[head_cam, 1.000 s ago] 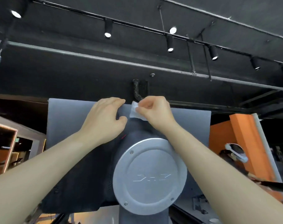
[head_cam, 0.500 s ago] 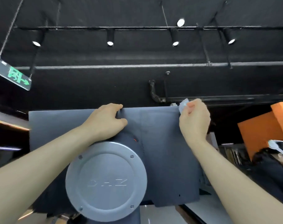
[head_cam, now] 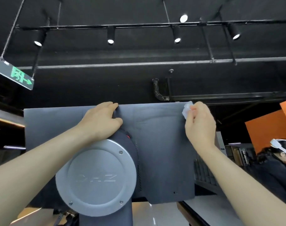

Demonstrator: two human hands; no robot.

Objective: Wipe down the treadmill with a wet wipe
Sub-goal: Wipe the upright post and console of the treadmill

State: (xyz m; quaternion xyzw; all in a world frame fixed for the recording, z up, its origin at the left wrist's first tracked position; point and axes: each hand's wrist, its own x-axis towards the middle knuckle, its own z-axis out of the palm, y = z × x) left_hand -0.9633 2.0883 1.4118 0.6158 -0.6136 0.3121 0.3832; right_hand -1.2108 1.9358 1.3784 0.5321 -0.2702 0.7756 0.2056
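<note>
**Wipe at the panel's top right corner, other hand steadying**

The right hand [head_cam: 200, 126] held a crumpled white wipe [head_cam: 187, 110] against the upper right corner of the treadmill's grey panel [head_cam: 163, 152], seen from behind. Its fingers [head_cam: 193, 114] were curled and pinched the wipe between thumb and fingertips, so only a small wad stuck out toward the panel edge. That tight bunching probably gave a firm pad for rubbing a narrow rim, though how hard it pressed could not be judged.

The left hand [head_cam: 100, 121] gripped the top edge of the panel left of centre, its fingers hooked over the rim out of sight and its thumb on the near face. It looked placed there to brace the panel, which sat on a round silver hub [head_cam: 96, 176] and might otherwise tilt or swing under the rubbing. Both forearms reached up from the near side, well apart.

The wipe sat at the far right end of the top edge, so the stroke along that rim seemed close to its end. The right side edge and the broad near face would plausibly come next.

A green exit sign [head_cam: 14, 74] hung at the far left under a dark ceiling with spotlights. Another person stood at the far right beside an orange wall [head_cam: 269, 132].
</note>
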